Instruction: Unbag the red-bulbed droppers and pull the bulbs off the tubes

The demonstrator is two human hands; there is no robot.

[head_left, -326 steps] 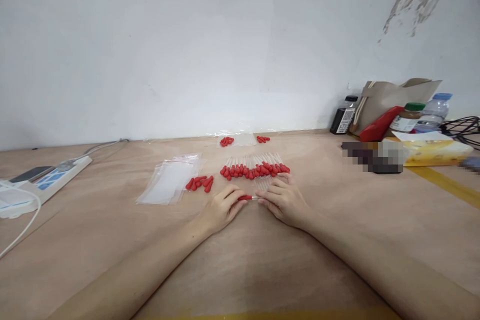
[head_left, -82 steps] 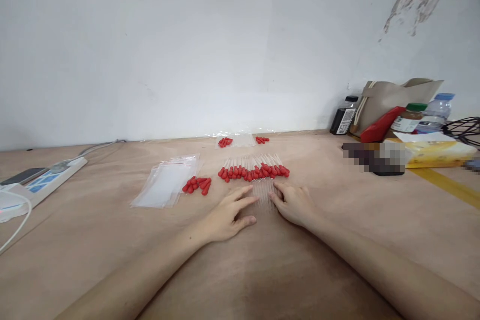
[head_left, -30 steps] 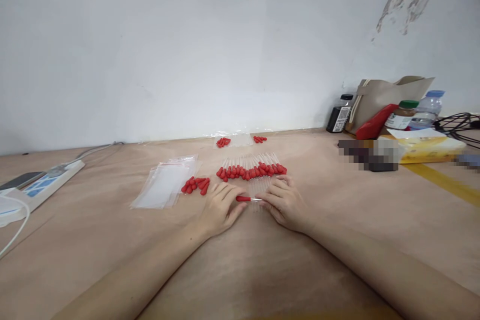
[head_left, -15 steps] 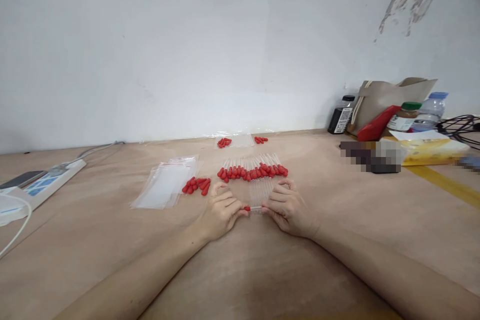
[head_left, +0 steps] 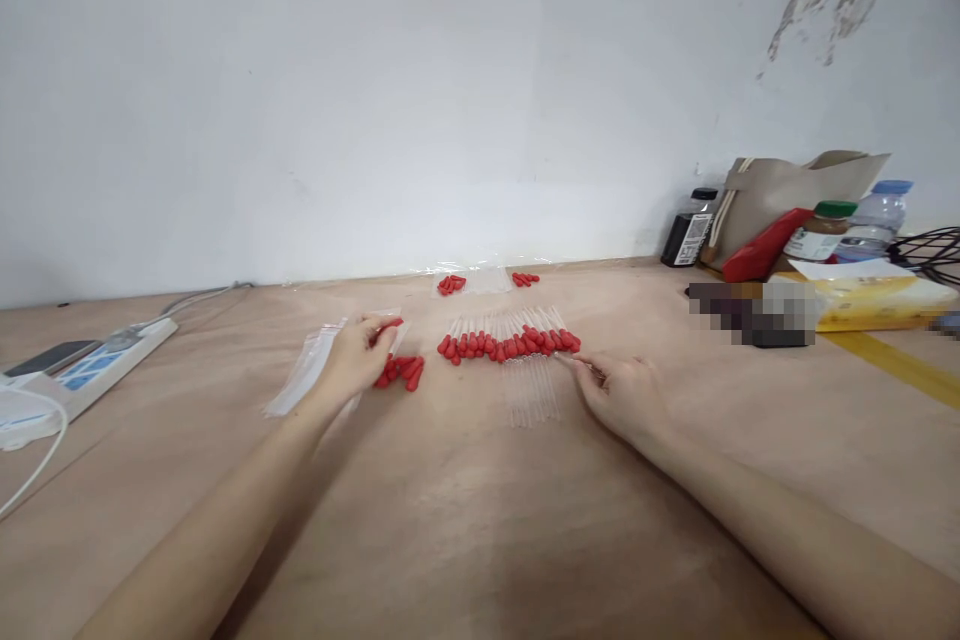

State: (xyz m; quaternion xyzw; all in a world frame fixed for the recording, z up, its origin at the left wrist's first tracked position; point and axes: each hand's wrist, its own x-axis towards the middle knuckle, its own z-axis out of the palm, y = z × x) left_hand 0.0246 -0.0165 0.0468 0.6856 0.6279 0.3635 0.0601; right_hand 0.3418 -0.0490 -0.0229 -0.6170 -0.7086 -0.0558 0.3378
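While the left hand (head_left: 361,350) pinches a red bulb (head_left: 392,323) just above the loose bulbs (head_left: 410,374) and the clear bags (head_left: 298,382), the right hand (head_left: 621,392) is over at the right end of the row of bulbed droppers (head_left: 517,347), thumb and forefinger close together; whether they grip a tube, I cannot tell. Nearer the person lie the bare tubes (head_left: 534,395), side by side. Watch that right hand: it's so near the row that a careless nudge could set droppers rolling. And on the left, a slack pinch could drop the bulb, or a low wrist drag the bags askew.
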